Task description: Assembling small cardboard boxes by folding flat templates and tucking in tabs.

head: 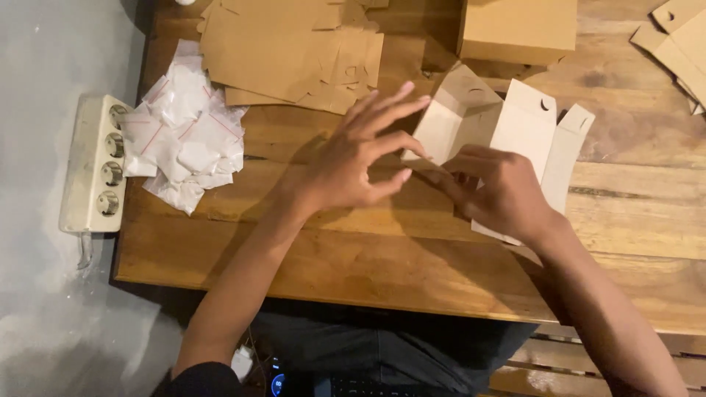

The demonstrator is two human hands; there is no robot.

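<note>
A flat, unfolded cardboard box blank, pale on its upper side, lies on the wooden table with one panel folded up at its left. My right hand rests on the blank's lower middle and presses it down. My left hand hovers at the raised left panel, with its thumb and forefinger pinching the panel's lower edge and the other fingers spread.
A pile of small clear bags with white contents lies at the left. A white power strip sits at the table's left edge. Stacked brown cardboard blanks lie at the back, an assembled brown box beside them, more blanks far right.
</note>
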